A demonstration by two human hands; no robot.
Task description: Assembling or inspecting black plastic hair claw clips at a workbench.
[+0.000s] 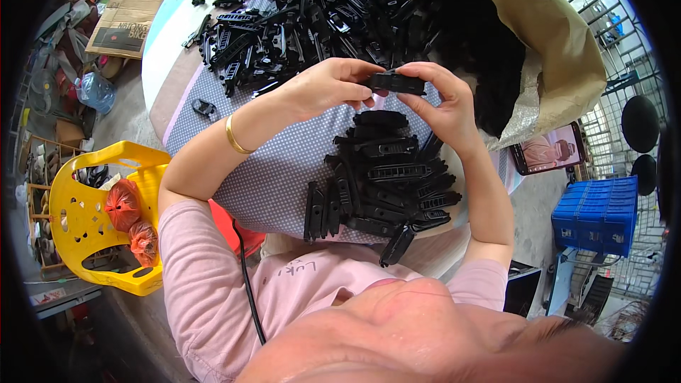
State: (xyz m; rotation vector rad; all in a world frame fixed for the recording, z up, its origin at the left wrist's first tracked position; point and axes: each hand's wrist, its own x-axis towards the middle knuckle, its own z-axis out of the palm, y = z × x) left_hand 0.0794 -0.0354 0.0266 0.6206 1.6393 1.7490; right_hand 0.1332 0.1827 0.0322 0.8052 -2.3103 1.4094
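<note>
Fingers (369,84) of both hands pinch one small black plastic part (396,83) and hold it up above the round table (159,50). Left hand (328,85) grips its left end, right hand (440,96) grips its right end. Right under the part, on the table's dotted cloth (277,170), sits a neat stack of the same black pieces (386,177). Farther back on the table lies a big messy heap of black parts (305,7). A brown sack (546,21) rests on the table's right side. A yellow chair (92,220) stands left of the table, and a blue crate (596,216) stands to its right.
</note>
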